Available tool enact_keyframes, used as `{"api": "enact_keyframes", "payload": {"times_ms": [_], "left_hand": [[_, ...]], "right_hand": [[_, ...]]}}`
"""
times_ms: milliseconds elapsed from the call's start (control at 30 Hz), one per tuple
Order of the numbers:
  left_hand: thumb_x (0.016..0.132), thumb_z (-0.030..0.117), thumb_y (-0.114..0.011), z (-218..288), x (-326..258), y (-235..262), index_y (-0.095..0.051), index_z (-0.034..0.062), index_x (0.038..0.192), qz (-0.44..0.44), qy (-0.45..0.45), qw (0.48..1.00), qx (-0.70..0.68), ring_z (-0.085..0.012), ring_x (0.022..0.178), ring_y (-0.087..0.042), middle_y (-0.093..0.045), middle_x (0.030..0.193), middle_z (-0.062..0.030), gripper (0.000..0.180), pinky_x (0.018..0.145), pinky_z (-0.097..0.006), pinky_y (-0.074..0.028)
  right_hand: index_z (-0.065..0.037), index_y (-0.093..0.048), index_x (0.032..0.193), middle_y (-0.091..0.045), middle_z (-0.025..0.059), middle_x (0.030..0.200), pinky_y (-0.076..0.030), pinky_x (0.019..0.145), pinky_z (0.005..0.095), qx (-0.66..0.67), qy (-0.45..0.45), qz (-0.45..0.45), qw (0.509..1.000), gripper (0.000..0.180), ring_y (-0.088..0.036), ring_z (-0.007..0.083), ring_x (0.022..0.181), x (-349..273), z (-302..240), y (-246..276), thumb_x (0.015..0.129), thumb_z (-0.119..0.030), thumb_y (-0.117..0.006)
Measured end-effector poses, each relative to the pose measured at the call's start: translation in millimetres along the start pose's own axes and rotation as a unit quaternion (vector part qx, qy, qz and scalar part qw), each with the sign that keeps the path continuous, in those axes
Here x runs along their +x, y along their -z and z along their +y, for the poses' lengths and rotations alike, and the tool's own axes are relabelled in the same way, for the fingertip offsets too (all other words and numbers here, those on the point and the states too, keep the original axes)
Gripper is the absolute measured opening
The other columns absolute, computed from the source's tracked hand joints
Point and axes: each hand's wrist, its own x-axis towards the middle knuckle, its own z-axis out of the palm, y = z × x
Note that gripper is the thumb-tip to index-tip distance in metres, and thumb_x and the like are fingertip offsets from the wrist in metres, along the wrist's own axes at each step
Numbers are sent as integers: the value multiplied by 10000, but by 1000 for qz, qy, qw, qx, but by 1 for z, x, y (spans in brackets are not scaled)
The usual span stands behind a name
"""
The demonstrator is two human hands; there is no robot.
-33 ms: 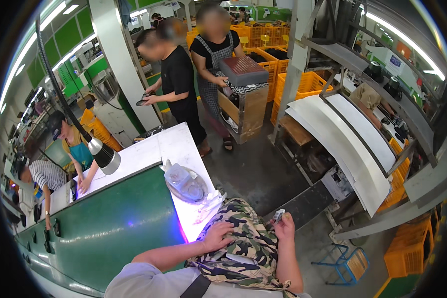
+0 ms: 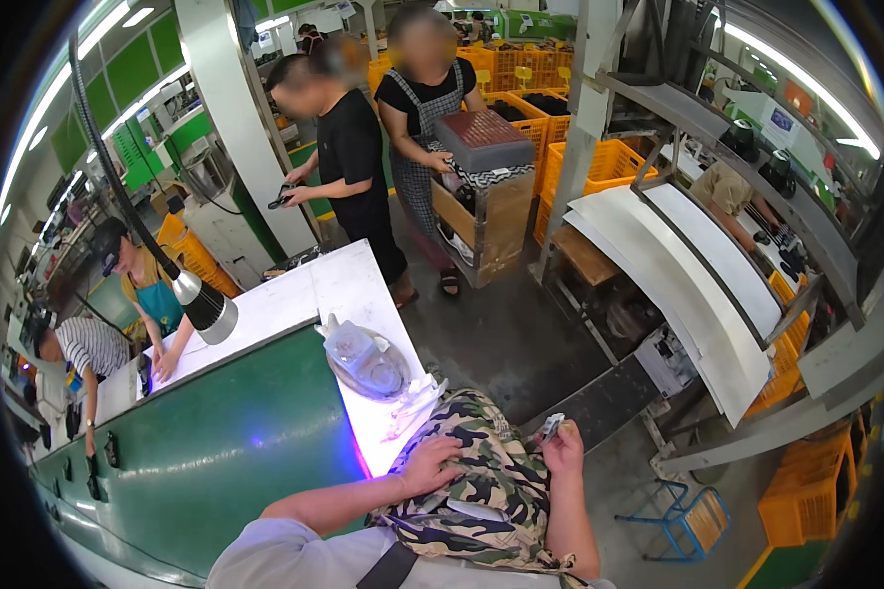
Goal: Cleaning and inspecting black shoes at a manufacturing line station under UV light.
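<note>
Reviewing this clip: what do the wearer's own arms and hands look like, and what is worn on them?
Both forearms are bare, coming up from the lower edge. The left hand and right hand wear no gloves; no watch or rings are visible. A short pale grey sleeve covers the left upper arm, and a dark strap crosses the chest.

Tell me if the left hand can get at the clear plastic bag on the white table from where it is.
Probably yes. The left hand rests on the camouflage cloth, at the white table edge. The clear plastic bag lies just beyond, with only small scraps between.
</note>
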Motion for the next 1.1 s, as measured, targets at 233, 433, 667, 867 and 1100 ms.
{"api": "enact_keyframes", "payload": {"times_ms": [233, 433, 667, 867, 1100], "left_hand": [[802, 239, -756, 1, 8, 2, -682, 40, 1063, 35, 1, 999, -30, -354, 1153, -607, -668, 1196, -159, 337, 990, -449, -476], [805, 223, -758, -2, 5, 2, -675, 32, 1103, 30, 6, 999, -42, -354, 1177, -601, -658, 1228, -170, 364, 1016, -447, -459], [794, 222, -767, -1, 3, 2, -681, 26, 1063, 36, 5, 997, -63, -366, 1154, -609, -675, 1193, -171, 344, 1008, -459, -465], [775, 186, -761, -1, 7, 3, -675, 15, 1071, 37, 25, 996, -80, -373, 1152, -611, -674, 1191, -177, 352, 1009, -459, -466], [912, 101, -661, -21, 23, -3, -615, -22, 1253, 64, 242, 917, -311, -229, 1113, -637, -675, 1181, -135, 366, 989, -329, -485]], "right_hand": [[-105, -605, 958, -707, 101, 980, -550, 842, 504, 35, 27, -32, 999, 125, -681, 287, 929, -32, -13, -42, 893, -122, -710], [-134, -589, 970, -683, 114, 980, -516, 868, 512, -1, 33, -60, 998, 224, -640, 297, 967, -48, -20, -96, 856, -204, -770], [-94, -569, 923, -671, 166, 933, -505, 874, 478, -11, 35, -96, 995, 201, -643, 311, 906, -49, -14, -147, 857, -170, -742], [-97, -549, 962, -658, 164, 956, -493, 888, 498, -21, 4, -132, 991, 253, -632, 310, 932, -50, 1, -154, 855, -210, -749], [-77, -560, 941, -672, 210, 994, -511, 864, 449, 3, -13, -123, 992, 194, -653, 345, 944, -51, 18, -157, 858, -151, -719]]}}
